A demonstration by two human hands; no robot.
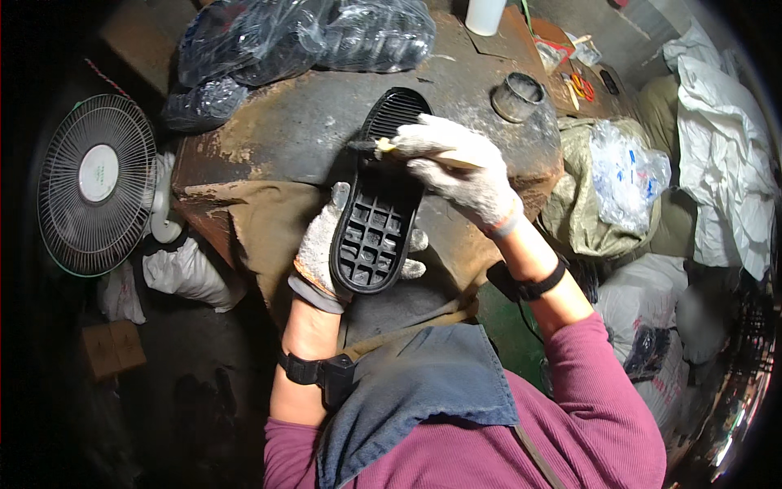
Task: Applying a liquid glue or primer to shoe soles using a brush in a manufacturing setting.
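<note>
A black shoe sole (376, 213) is held over the near edge of the worktable, its hollow gridded heel end toward me and its ribbed toe end away. My left hand (320, 243), in a pale knit glove, grips the heel end from beneath, its fingertips showing at the sole's right side. My gloved right hand (466, 167) is closed around a slim brush (383, 145) with a pale handle and a dark tip. That tip lies over the left edge of the sole, near its middle; whether it touches I cannot tell.
A worn worktable (285, 122) carries plastic-wrapped dark bundles (305, 41) at the back left. To the right stand a stained round can (517, 98), a white container (486, 15) and orange-handled scissors (581, 86). A fan (94, 175) is at left; sacks (599, 191) crowd the right.
</note>
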